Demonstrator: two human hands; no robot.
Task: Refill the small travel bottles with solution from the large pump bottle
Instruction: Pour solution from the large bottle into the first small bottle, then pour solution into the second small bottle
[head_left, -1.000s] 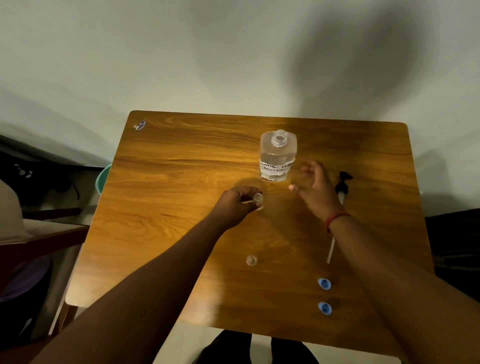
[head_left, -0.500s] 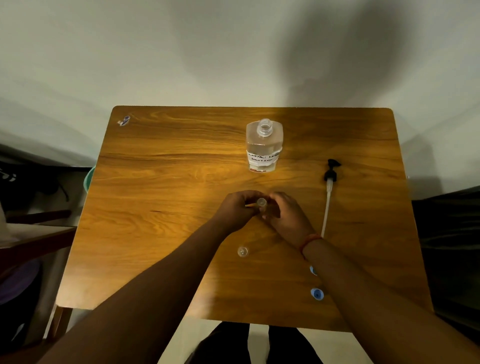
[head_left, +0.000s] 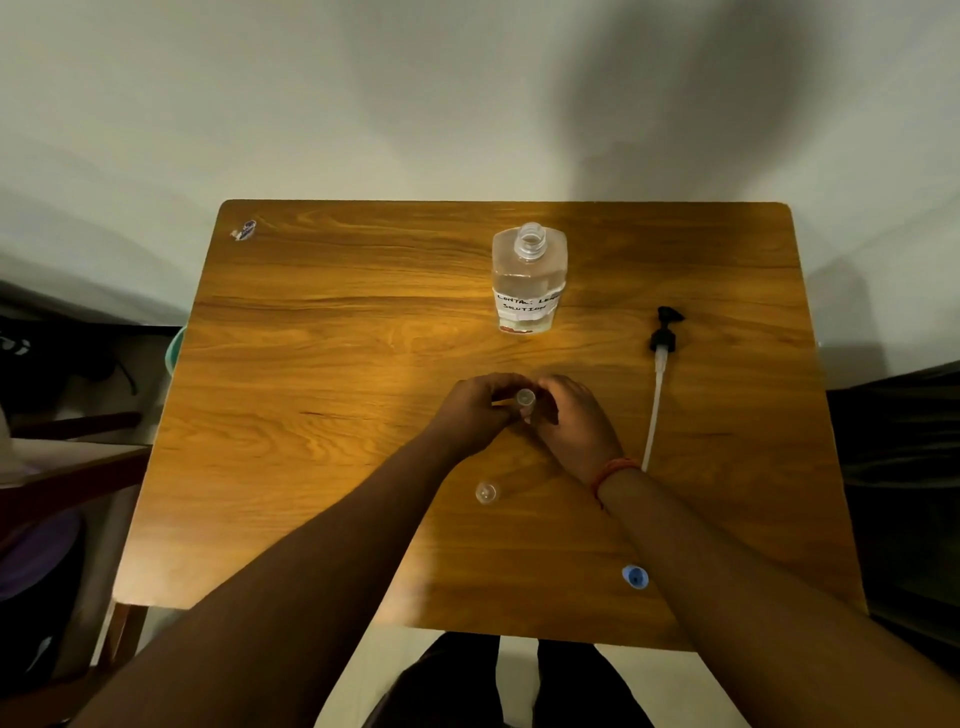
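Fingers of the left hand (head_left: 475, 410) and right hand (head_left: 571, 421) curl round a small travel bottle (head_left: 524, 400), gripped between them mid-bench. Its open mouth shows between the fingertips.

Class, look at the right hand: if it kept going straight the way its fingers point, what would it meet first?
The right hand points leftward at the small travel bottle, which its fingers already touch; beyond it lies the left hand. Depth is hard to judge.

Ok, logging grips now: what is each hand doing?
Left hand: holds the small travel bottle.
Right hand: fingers curled on the same bottle.
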